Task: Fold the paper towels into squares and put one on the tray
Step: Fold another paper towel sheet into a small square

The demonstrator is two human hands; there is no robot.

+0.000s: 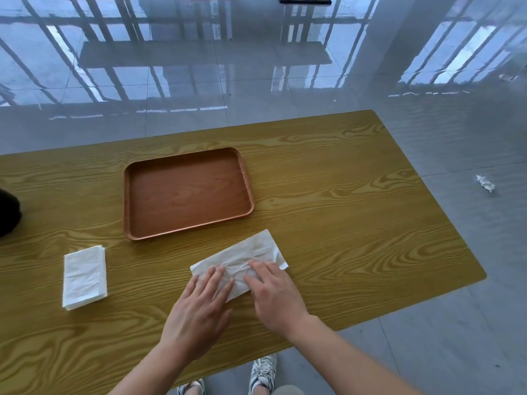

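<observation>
A white paper towel [251, 252], folded into a long creased rectangle, lies slanted on the wooden table just in front of the brown tray [129, 195]. My left hand [199, 306] rests flat on its near left part, fingers spread. My right hand [272, 292] presses flat on its middle, fingers pointing to the upper left. Neither hand grips the towel. The tray holds nothing. A stack of folded white paper towels [84, 276] lies on the table to the left, apart from both hands.
The wooden table [356, 223] ends at a rounded right edge. A dark object [8, 212] shows at the left border. A crumpled white scrap [486, 183] lies on the glossy tiled floor to the right. Shoes [263, 372] show below the near edge.
</observation>
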